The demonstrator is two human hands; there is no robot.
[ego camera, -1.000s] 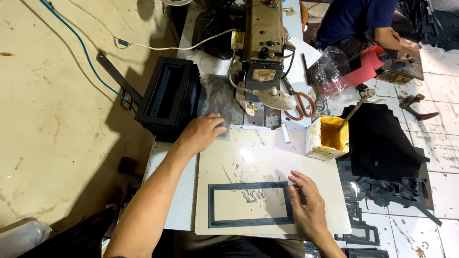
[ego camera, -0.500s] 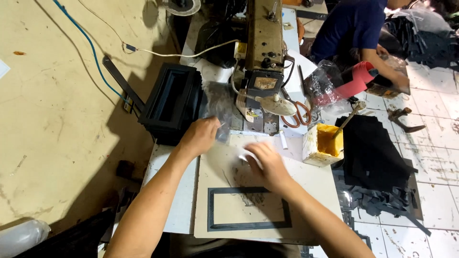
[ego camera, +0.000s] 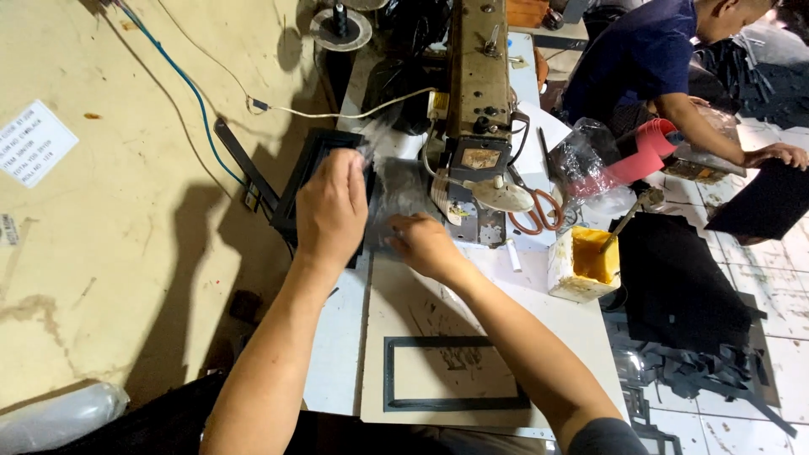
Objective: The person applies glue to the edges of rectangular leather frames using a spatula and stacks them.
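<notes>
Hands (ego camera: 333,211) (ego camera: 421,244) gripping clear plastic sheet (ego camera: 396,190), fingertips hidden, black frames (ego camera: 316,181) partly covered

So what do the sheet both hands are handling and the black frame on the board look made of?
The sheet under the left hand and right hand looks like thin clear plastic film: see-through, crinkled, glossy. The black frame on the board looks matte and flat, perhaps cut leather or synthetic sheet; which one cannot be told.

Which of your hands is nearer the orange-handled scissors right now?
Right. The right hand lies left of the scissors, just past the sewing machine head; the left hand is farther left, over the black frame stack.
</notes>
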